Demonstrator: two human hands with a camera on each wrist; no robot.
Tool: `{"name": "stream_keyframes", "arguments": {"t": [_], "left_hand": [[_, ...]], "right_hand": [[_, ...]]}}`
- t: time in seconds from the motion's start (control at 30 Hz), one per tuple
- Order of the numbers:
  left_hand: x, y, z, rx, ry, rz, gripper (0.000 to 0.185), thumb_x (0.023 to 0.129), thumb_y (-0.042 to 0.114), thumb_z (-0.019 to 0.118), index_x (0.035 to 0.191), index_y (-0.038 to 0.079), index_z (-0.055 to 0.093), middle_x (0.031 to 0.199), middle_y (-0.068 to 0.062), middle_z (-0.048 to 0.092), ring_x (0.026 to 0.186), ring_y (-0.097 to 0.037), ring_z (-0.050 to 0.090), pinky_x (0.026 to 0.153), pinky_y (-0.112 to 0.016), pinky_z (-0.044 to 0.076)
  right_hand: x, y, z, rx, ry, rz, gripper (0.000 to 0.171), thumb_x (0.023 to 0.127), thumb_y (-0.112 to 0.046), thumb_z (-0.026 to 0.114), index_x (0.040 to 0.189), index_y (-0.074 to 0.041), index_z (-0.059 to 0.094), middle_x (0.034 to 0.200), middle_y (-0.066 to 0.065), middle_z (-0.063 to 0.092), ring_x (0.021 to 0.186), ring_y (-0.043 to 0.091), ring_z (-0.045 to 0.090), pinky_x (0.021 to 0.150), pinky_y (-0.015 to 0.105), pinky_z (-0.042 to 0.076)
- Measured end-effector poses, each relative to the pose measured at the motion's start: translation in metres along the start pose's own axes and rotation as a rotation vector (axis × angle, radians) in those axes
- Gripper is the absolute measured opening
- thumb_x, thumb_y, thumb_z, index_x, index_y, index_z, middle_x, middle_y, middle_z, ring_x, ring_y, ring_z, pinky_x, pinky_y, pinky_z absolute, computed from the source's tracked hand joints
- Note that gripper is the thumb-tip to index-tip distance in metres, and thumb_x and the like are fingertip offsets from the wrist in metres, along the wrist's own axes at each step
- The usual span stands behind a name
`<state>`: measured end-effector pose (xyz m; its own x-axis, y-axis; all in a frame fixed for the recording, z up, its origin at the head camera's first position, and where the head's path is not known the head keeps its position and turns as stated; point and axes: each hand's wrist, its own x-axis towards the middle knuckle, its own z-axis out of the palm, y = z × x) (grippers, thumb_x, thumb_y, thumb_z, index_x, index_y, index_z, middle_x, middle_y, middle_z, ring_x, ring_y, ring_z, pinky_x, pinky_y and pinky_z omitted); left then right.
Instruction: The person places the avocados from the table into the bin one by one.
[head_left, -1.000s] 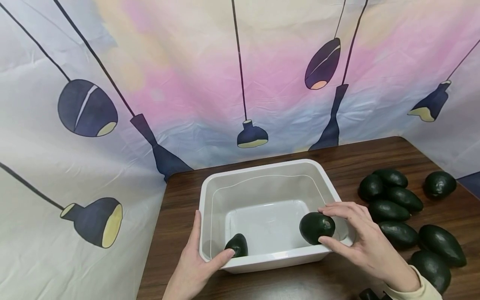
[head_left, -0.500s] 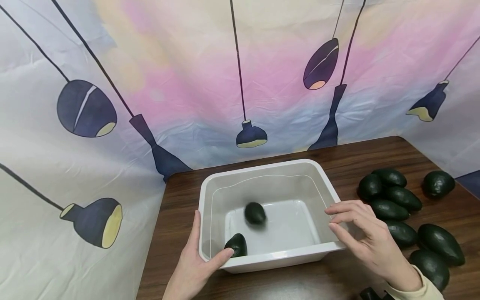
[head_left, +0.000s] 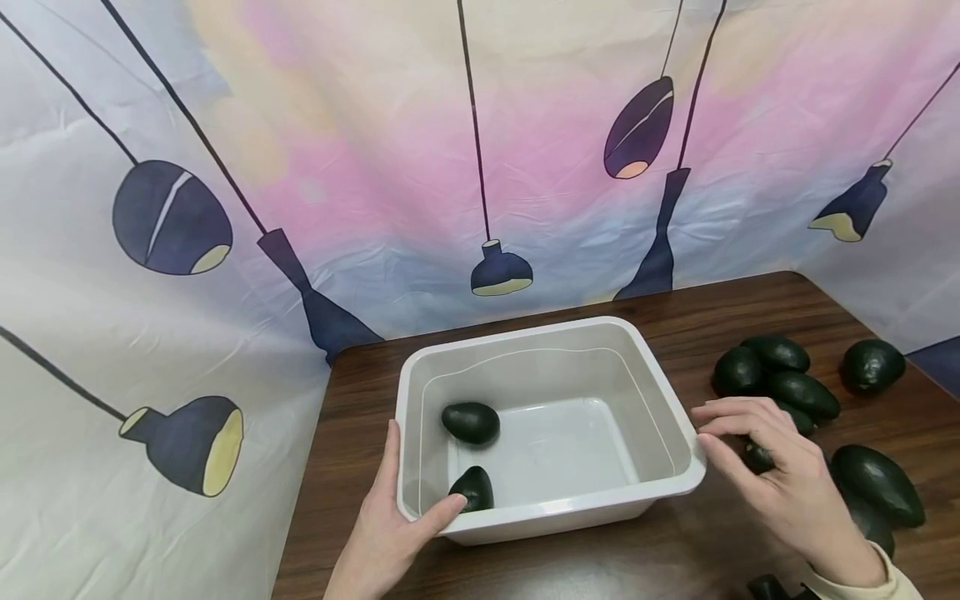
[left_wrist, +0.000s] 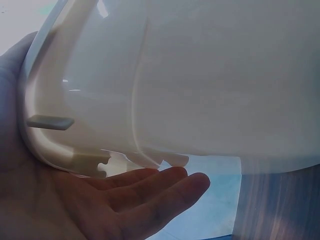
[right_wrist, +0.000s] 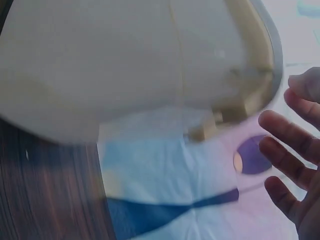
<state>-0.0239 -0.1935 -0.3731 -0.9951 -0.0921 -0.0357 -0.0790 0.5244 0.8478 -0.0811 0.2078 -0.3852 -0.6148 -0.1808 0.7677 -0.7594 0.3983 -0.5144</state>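
Observation:
In the head view a white plastic tub [head_left: 573, 503] stands on the brown table. My left hand [head_left: 381, 533] holds its near left corner, thumb over the rim by an avocado [head_left: 474, 487] and fingers along the outside. The left wrist view has that hand [left_wrist: 125, 202] with fingers extended below the tub's rim. Another dark green avocado [head_left: 471, 423] lies at the tub's left wall. Just off the right rim is my right hand [head_left: 787, 483], loosely bent and holding nothing. In the right wrist view its fingers [right_wrist: 290, 131] are spread apart beside the tub [right_wrist: 110, 60].
Several avocados [head_left: 802, 393] lie grouped on the table right of the tub, some partly behind my right hand. One avocado [head_left: 872, 367] sits alone farther right. A cloth backdrop [head_left: 360, 167] printed with lamps hangs behind the table [head_left: 720, 312].
My right hand has let go of an avocado, which has rolled to the tub's left wall. That hand has drawn back rightward past the rim; my left hand stays put.

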Motion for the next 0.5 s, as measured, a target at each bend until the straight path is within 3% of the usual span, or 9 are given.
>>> {"name": "stream_keyframes", "arguments": {"t": [0.2, 0.3, 0.43, 0.5], "left_hand": [[0.0, 0.0, 0.0, 0.022, 0.005, 0.003, 0.11, 0.08, 0.045, 0.078, 0.156, 0.036, -0.001, 0.159, 0.001, 0.022, 0.136, -0.02, 0.037, 0.104, -0.046, 0.036], [0.0, 0.0, 0.0, 0.024, 0.005, 0.004, 0.11, 0.08, 0.045, 0.078, 0.156, 0.036, -0.001, 0.159, 0.001, 0.021, 0.137, -0.021, 0.036, 0.104, -0.047, 0.035], [0.0, 0.0, 0.0, 0.027, 0.004, -0.001, 0.11, 0.08, 0.046, 0.078, 0.155, 0.036, -0.001, 0.159, 0.001, 0.02, 0.139, -0.022, 0.033, 0.106, -0.048, 0.033], [-0.001, 0.0, 0.0, 0.029, 0.003, -0.006, 0.11, 0.08, 0.046, 0.078, 0.155, 0.036, -0.001, 0.159, 0.001, 0.019, 0.14, -0.022, 0.032, 0.106, -0.048, 0.032]], "right_hand": [[-0.012, 0.015, -0.027, -0.285, 0.025, 0.153, 0.026, 0.077, 0.001, 0.079, 0.102, -0.005, 0.071, 0.117, 0.015, 0.063, 0.114, 0.02, 0.051, 0.099, 0.018, 0.031], [-0.019, 0.025, -0.04, -0.412, 0.053, 0.249, 0.031, 0.081, -0.002, 0.077, 0.11, 0.002, 0.066, 0.124, 0.023, 0.057, 0.117, 0.038, 0.047, 0.107, 0.038, 0.029], [-0.031, 0.035, -0.055, -0.513, 0.114, 0.351, 0.033, 0.093, -0.011, 0.067, 0.117, 0.01, 0.06, 0.127, 0.032, 0.049, 0.117, 0.054, 0.038, 0.105, 0.063, 0.021], [-0.037, 0.04, -0.062, -0.554, 0.154, 0.375, 0.037, 0.097, -0.019, 0.062, 0.118, 0.012, 0.059, 0.127, 0.033, 0.048, 0.118, 0.054, 0.037, 0.107, 0.061, 0.02]]}}
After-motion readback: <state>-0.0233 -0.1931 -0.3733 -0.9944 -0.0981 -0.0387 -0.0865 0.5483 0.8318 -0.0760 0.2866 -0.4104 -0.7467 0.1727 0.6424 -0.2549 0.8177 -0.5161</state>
